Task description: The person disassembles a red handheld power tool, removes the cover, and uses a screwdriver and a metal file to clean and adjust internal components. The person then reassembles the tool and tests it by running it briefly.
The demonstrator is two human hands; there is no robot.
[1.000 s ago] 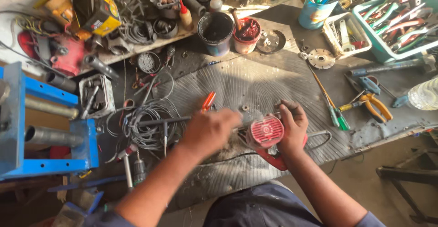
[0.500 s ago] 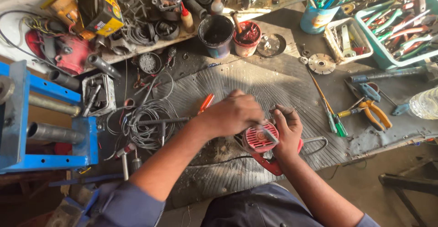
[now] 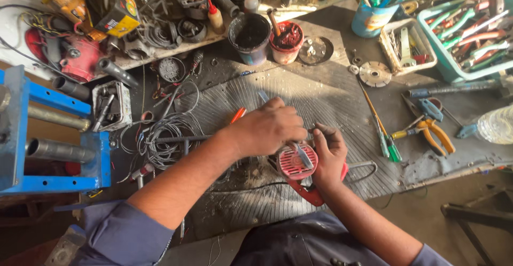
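Many tools litter the grimy ribbed workbench.

free: bare ribbed mat behind hands | blocked: wire coil left, pliers right

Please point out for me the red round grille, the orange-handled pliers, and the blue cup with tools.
red round grille (image 3: 295,165), head view, on its slotted face.
orange-handled pliers (image 3: 439,136), head view, on one orange handle.
blue cup (image 3: 370,21), head view, on its outer wall.
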